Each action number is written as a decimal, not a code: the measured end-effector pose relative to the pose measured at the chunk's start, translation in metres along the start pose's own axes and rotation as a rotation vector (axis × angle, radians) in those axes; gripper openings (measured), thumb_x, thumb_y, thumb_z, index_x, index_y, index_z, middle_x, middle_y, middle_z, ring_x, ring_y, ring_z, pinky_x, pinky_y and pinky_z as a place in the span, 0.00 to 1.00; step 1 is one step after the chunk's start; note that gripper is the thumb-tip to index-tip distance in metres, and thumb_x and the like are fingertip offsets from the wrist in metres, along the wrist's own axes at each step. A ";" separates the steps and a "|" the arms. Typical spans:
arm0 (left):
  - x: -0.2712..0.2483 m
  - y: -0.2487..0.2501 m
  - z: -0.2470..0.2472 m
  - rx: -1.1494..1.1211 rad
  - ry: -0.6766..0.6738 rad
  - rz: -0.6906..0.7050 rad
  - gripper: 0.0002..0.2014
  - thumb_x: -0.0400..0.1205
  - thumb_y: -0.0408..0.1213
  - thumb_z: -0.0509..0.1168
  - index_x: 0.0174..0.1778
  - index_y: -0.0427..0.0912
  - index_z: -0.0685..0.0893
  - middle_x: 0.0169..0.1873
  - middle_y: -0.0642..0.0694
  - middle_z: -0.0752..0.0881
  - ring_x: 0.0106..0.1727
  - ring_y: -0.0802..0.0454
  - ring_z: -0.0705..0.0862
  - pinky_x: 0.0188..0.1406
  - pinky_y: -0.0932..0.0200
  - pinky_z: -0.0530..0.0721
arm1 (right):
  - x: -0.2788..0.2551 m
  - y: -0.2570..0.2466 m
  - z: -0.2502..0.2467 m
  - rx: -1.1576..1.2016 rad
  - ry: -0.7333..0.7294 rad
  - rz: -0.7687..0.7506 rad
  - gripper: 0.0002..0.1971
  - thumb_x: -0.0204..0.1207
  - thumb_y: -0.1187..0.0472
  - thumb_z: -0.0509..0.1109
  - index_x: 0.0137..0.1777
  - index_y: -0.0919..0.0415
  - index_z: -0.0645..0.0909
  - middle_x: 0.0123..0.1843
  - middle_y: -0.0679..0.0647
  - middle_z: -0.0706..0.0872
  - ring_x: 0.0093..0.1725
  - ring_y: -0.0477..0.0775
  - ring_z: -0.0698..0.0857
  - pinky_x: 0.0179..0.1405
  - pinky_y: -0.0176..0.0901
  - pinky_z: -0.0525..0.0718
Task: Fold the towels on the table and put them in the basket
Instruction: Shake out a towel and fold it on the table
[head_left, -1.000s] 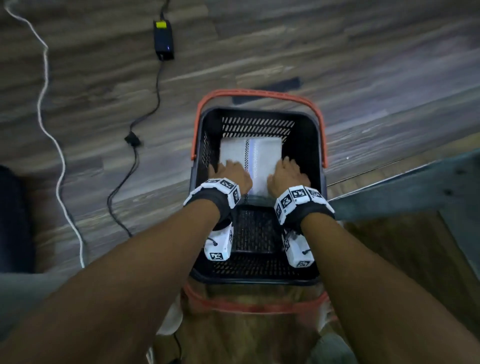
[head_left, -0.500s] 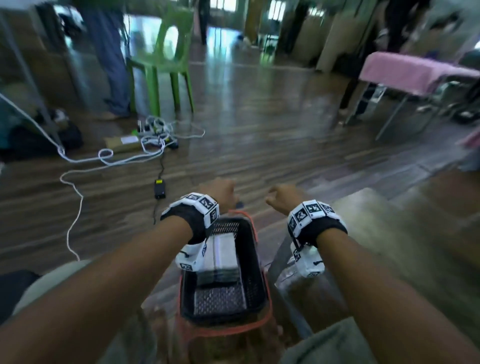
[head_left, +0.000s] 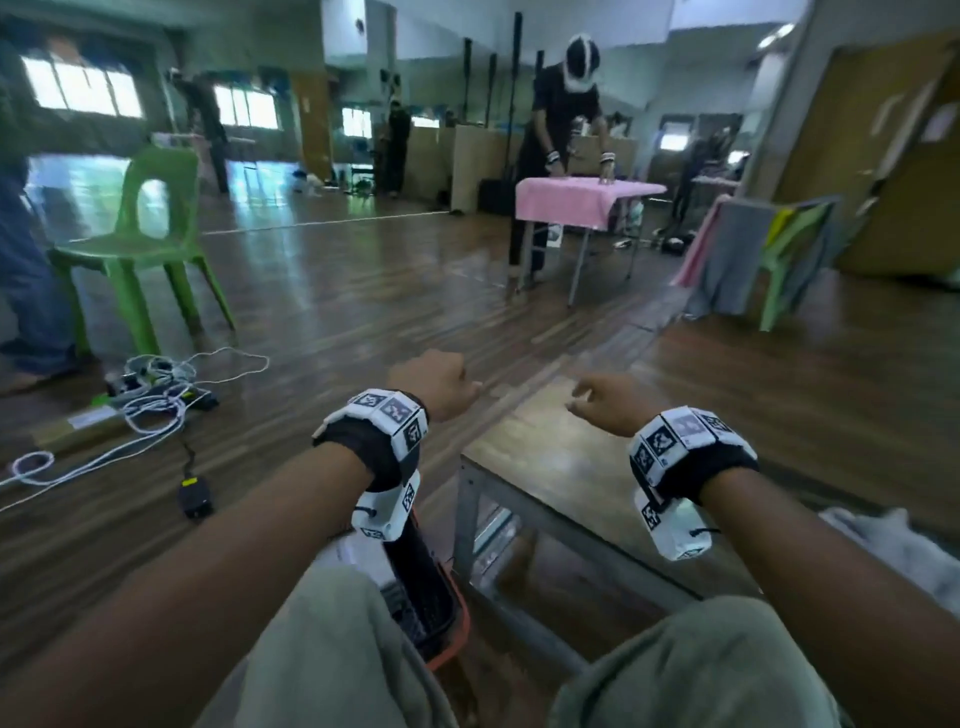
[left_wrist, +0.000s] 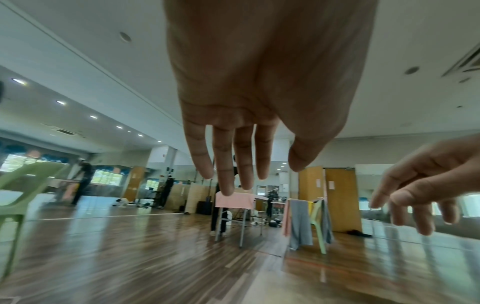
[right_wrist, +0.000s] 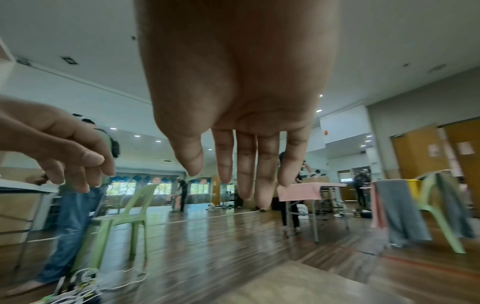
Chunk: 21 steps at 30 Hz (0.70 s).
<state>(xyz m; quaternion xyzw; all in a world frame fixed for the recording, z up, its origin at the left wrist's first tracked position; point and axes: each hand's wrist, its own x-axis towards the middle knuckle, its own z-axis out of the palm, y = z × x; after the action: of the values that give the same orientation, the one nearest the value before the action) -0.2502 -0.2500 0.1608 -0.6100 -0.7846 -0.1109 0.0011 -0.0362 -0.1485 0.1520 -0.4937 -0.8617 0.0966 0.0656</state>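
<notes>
Hanging loose and empty above the table (head_left: 561, 457): left hand (head_left: 434, 384), right hand (head_left: 608, 402), fingers relaxed, slightly spread.

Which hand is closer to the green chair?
Left. The left hand is out over the floor on the green chair's side; the right hand is over the table, farther away.

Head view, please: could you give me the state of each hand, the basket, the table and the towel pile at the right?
left hand: raised, holding nothing, fingers relaxed.
right hand: raised over the table, holding nothing, fingers loose.
basket: on the floor beside the table, mostly hidden by the left arm.
table: its near part bare.
towel pile: unfolded, crumpled.
</notes>
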 end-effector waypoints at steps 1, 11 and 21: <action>0.004 0.012 0.002 -0.022 -0.012 0.041 0.18 0.81 0.53 0.57 0.52 0.43 0.80 0.53 0.42 0.85 0.53 0.41 0.83 0.54 0.49 0.81 | -0.011 0.014 -0.004 0.002 0.010 0.041 0.19 0.78 0.45 0.64 0.63 0.56 0.80 0.61 0.54 0.85 0.60 0.56 0.82 0.62 0.51 0.80; 0.032 0.179 0.045 -0.138 -0.082 0.511 0.13 0.80 0.52 0.60 0.41 0.47 0.81 0.39 0.44 0.83 0.45 0.43 0.83 0.45 0.53 0.79 | -0.142 0.156 -0.052 0.002 0.124 0.488 0.17 0.76 0.43 0.65 0.57 0.51 0.85 0.59 0.51 0.87 0.57 0.55 0.84 0.60 0.55 0.81; 0.008 0.308 0.120 -0.287 -0.247 0.754 0.08 0.81 0.46 0.62 0.41 0.47 0.79 0.37 0.51 0.80 0.39 0.50 0.77 0.40 0.59 0.72 | -0.246 0.263 -0.029 0.073 0.182 0.761 0.14 0.77 0.49 0.65 0.54 0.53 0.87 0.56 0.53 0.89 0.54 0.54 0.85 0.57 0.50 0.82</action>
<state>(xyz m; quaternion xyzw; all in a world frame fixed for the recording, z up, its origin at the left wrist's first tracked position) 0.0585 -0.1503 0.0984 -0.8572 -0.4770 -0.1369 -0.1376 0.3146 -0.2283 0.1145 -0.7819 -0.6036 0.1004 0.1190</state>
